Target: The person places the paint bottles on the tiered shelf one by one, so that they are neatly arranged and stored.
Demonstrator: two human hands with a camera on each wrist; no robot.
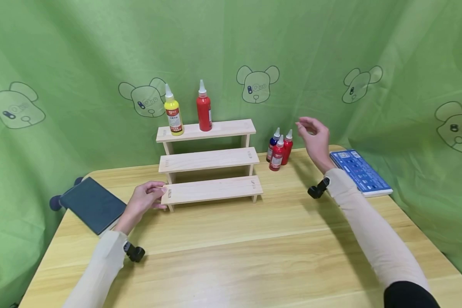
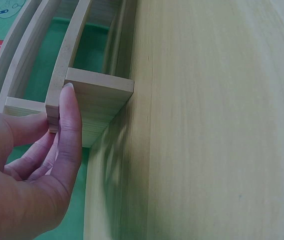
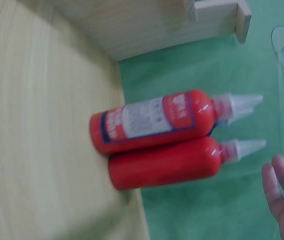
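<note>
A three-step wooden rack (image 1: pixel 209 160) stands at the back of the table. My left hand (image 1: pixel 144 199) pinches the left end of its lowest board (image 2: pixel 57 90) between thumb and fingers. On the top step stand a yellow paint bottle (image 1: pixel 174 117) and a red paint bottle (image 1: pixel 204 112), both with white nozzles. My right hand (image 1: pixel 313 139) hangs in the air with loosely bent fingers, holding nothing. Just left of it, two red bottles (image 1: pixel 276 157) (image 3: pixel 166 162) and a dark blue bottle (image 1: pixel 271 147) stand close together on the table, right of the rack.
A dark green book (image 1: pixel 94 205) lies at the left edge of the table (image 1: pixel 231 256). Behind my right forearm is a blue-covered book (image 1: pixel 363 171). A green curtain (image 1: pixel 223 38) with bear-head prints hangs behind the table and along its sides.
</note>
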